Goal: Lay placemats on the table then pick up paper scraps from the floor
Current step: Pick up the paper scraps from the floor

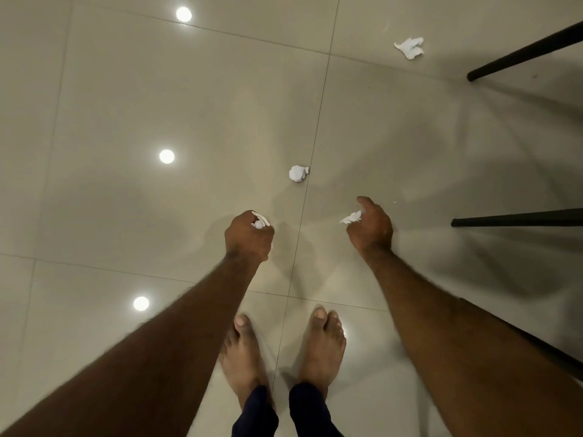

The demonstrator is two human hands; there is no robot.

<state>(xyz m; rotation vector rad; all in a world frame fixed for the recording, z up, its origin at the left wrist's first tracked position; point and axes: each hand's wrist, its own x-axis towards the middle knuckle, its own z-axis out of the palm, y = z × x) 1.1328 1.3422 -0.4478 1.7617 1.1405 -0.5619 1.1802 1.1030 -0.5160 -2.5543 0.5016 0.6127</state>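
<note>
Our left hand [249,236] grips a white crumpled paper scrap [260,221] | right hand [372,228] pinches a white torn scrap [350,217] | a white paper ball [297,173] lies on the floor beyond both.

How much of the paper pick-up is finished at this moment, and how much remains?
The table is out of view, so the placemats cannot be judged. In hand: the left hand grips a white scrap, the right hand pinches a second scrap. Left: a crumpled ball on the floor just ahead of the hands, and a flatter scrap farther off, near a dark furniture leg.
</note>
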